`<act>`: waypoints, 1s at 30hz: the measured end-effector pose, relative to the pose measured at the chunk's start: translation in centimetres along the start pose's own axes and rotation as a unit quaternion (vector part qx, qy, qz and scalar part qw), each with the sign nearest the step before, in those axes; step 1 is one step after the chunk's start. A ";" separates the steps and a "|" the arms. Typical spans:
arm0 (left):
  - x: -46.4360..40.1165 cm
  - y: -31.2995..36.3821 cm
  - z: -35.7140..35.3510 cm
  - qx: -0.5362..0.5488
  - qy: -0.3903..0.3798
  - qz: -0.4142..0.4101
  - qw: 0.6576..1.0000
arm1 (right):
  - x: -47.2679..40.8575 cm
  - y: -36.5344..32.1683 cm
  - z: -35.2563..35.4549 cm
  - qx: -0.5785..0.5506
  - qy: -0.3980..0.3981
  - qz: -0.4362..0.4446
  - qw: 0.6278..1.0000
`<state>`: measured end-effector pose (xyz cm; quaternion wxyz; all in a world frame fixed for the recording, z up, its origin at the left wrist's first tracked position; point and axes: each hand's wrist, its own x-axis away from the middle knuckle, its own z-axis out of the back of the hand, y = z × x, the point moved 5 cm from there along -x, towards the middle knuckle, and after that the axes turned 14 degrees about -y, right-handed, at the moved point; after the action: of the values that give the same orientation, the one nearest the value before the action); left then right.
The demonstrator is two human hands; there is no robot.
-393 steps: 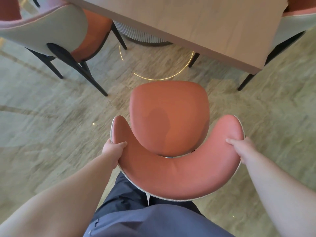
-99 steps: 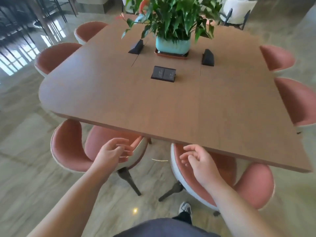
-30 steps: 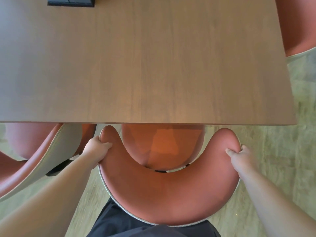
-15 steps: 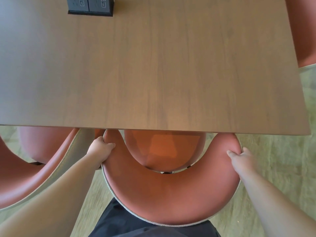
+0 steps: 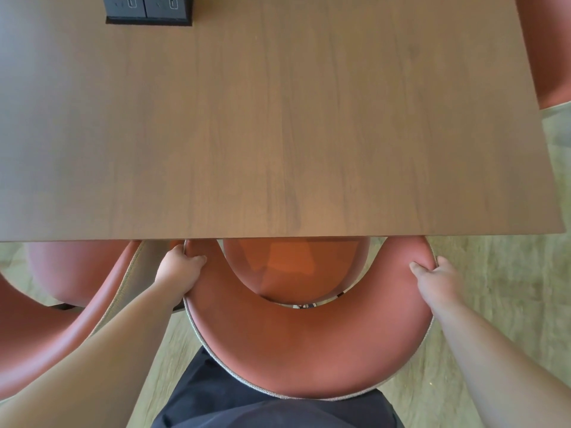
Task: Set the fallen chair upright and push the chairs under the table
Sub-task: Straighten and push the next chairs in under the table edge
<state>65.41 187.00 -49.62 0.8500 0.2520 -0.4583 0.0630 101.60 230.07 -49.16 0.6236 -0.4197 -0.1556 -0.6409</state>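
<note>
A wooden tabletop [image 5: 278, 125] fills the view above pale flooring. My left hand [image 5: 179, 270] and right hand [image 5: 435, 279] are each clamped on a tip of the upright chair's [image 5: 306, 344] backrest, steering it square; its seat sits partly under the edge.

L hand [image 5: 179, 270] & R hand [image 5: 435, 279] grip chair [image 5: 302, 347] backrest, seat under table [image 5: 278, 118].

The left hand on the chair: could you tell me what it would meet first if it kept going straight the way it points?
Probably the table. The left hand grips the chair by its backrest tip, just short of the table's near edge; whether it would strike that edge or slip beneath is unclear from above.
</note>
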 end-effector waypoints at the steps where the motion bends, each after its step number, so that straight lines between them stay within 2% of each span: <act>1: -0.1 0.1 0.0 -0.001 0.002 -0.002 1.000 | 0.0 -0.1 0.0 0.005 -0.001 0.000 1.000; 16: 0.7 1.0 -0.5 0.007 0.011 0.009 1.000 | -0.5 -1.0 0.0 0.042 -0.002 -0.002 0.999; 22: 3.8 1.6 -0.2 0.022 0.029 -0.022 0.999 | 1.4 -1.1 -0.3 0.027 0.013 0.006 1.000; 30: 8.9 1.6 0.6 0.056 0.022 -0.056 0.997 | 6.7 -1.4 0.2 0.008 0.012 0.067 0.998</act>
<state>69.50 187.02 -41.48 0.8464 0.3233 -0.4207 0.0462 101.27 225.98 -43.62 0.6707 -0.4160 -0.1246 -0.6012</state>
